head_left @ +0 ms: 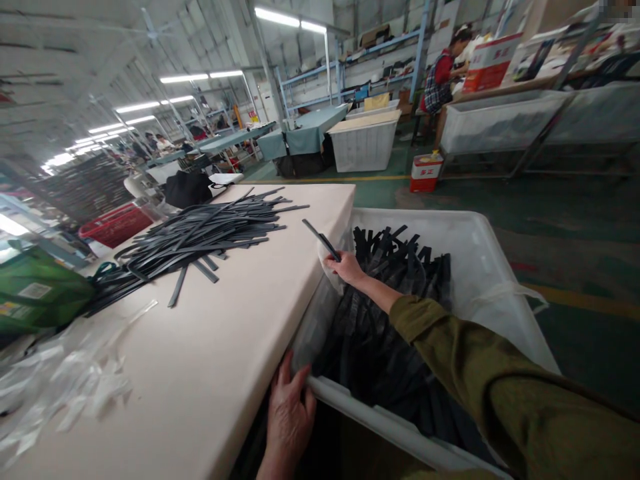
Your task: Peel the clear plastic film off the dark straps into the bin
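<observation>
My right hand [346,268] pinches dark flat strips [320,239] that stick up and to the left, above the far left side of a white plastic bin [487,267]. Under that hand, clear plastic film [333,273] hangs along the bin's left side. Many similar dark strips [385,320] fill the bin. At the near left corner of the bin, my left hand [291,407] has bent fingers on the rim, close against the table edge. On the pale table [240,340] lies a loose heap of dark strips [200,233].
Clear plastic scraps [70,373] and a green bag [40,287] lie on the table's left. A red basket [117,223] stands behind. Across the green floor are a red-and-white can [425,172], a white bin [363,147] and a seated person [443,77].
</observation>
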`<act>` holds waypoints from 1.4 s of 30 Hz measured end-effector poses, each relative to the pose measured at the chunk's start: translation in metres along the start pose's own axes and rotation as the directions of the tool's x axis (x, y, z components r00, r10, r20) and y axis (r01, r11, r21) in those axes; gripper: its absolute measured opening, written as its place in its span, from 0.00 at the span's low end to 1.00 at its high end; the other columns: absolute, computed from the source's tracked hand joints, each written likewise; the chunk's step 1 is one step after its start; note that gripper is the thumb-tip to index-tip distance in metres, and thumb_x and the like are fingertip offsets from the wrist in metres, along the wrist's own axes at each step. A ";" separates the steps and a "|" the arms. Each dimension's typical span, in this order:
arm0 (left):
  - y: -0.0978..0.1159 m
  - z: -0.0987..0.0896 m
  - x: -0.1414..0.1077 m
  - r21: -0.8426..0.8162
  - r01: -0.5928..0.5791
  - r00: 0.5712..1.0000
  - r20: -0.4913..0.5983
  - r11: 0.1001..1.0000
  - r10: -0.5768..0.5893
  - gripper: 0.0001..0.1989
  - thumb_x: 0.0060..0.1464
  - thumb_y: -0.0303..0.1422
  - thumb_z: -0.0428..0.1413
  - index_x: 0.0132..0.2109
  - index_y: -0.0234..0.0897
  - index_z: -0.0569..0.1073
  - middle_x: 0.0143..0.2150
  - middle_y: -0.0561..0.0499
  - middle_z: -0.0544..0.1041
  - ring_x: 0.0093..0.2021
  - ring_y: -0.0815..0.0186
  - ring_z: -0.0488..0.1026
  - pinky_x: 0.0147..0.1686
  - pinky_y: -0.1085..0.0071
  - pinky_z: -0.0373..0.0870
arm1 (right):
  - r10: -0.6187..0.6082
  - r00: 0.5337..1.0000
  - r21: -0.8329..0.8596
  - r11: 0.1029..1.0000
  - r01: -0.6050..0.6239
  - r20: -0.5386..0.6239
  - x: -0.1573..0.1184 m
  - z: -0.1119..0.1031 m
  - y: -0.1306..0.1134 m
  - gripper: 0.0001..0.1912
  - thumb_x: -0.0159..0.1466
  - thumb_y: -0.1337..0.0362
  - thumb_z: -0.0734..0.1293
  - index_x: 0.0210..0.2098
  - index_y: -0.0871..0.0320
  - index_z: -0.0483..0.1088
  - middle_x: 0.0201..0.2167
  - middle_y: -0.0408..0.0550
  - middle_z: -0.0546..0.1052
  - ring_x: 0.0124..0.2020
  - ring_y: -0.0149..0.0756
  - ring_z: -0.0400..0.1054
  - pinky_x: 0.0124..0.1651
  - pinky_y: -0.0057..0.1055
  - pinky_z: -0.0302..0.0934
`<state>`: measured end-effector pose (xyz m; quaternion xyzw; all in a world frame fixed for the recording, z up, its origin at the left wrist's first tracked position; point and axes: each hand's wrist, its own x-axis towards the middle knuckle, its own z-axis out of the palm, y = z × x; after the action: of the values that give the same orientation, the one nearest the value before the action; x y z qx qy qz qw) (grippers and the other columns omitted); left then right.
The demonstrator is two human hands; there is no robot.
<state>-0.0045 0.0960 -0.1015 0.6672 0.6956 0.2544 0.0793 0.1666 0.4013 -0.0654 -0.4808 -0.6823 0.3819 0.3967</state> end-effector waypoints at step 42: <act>0.020 0.005 -0.017 -0.067 0.048 0.995 -0.089 0.997 -0.054 0.12 0.59 0.30 0.54 0.46 0.39 0.79 0.64 0.41 0.66 0.62 0.51 0.66 0.57 0.52 0.70 | -0.059 0.919 -0.663 0.674 0.325 0.390 -0.005 -0.036 -0.042 0.17 0.71 0.53 0.63 0.51 0.59 0.72 0.53 0.52 0.75 0.52 0.43 0.70 0.56 0.48 0.64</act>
<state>0.0173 0.0799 -0.1006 0.6340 0.7066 0.3050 0.0755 0.1853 0.3912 -0.0144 -0.4485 -0.8811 0.1176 0.0936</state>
